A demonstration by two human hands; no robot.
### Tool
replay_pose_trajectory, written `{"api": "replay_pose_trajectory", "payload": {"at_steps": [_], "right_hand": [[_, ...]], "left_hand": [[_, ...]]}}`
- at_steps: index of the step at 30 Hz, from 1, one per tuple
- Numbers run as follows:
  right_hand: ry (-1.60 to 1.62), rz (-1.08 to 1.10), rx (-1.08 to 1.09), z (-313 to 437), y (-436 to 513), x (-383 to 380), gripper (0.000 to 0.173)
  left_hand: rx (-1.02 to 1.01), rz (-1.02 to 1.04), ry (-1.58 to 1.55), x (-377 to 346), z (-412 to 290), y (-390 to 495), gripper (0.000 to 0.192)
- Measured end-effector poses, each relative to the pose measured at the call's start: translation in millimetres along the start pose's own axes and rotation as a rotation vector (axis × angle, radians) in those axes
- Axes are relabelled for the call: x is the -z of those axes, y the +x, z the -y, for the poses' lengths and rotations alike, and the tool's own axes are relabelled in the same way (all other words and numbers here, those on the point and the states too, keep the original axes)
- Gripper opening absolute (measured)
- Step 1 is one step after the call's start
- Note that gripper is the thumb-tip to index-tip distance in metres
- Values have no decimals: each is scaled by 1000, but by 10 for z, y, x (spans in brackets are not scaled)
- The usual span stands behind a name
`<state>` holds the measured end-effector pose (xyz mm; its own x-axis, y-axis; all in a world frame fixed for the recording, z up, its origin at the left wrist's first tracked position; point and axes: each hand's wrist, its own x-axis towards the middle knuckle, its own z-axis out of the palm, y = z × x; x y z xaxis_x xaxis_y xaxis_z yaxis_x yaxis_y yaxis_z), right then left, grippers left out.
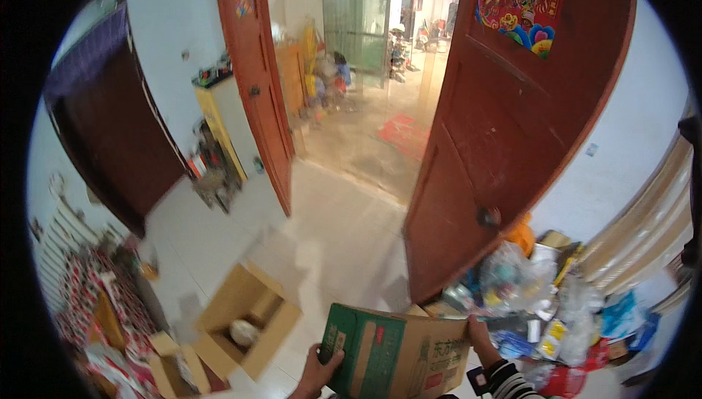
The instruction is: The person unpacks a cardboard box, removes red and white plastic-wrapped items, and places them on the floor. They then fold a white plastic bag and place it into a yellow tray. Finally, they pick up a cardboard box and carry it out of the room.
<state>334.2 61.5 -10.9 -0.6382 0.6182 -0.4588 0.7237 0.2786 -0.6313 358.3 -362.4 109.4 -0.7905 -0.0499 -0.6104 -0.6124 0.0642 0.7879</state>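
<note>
A green and brown cardboard box [397,349] with printed writing is held up at the bottom of the head view. My left hand [321,369] grips its left side, thumb on the green face. My right hand [477,333] holds its upper right corner; a striped sleeve shows behind it. Left of the held box, an open cardboard box [285,322] stands on the tiled floor with a round whitish object [244,333] inside. A smaller open carton [159,369] is further left.
Two red-brown door leaves [493,125] stand ajar before a doorway. Plastic bags [502,278] and packets are heaped at the right. Patterned red and white cloth [126,311] lies at the lower left. A narrow cabinet [222,119] stands by the left wall.
</note>
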Motion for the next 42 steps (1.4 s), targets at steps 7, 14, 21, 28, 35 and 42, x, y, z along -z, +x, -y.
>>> {"api": "replay_pose_trajectory", "payload": {"at_steps": [7,14,21,28,35,42], "right_hand": [[57,136,176,1848,625,-785,55],[-267,159,57,3078,2172,-1858,64],[-182,129,-32,4704,3213,-2128,69],[-302,128,53,6444,4273,-2889,63],[-272,343,203,8164,5722,-3682,68],[-225,325,215,9363,6638,-3719,67]], "left_hand": [[-74,-105,2,414,-1228,993,57],[-144,-70,185,942,-1386,2874,63],[-221,-14,129,904,-2988,4571,53],[-119,-159,83,1112,-3771,6050,48],[-116,-330,25,1109,-4380,7318,46],[-327,-210,-178,589,-6009,8145,63]]}}
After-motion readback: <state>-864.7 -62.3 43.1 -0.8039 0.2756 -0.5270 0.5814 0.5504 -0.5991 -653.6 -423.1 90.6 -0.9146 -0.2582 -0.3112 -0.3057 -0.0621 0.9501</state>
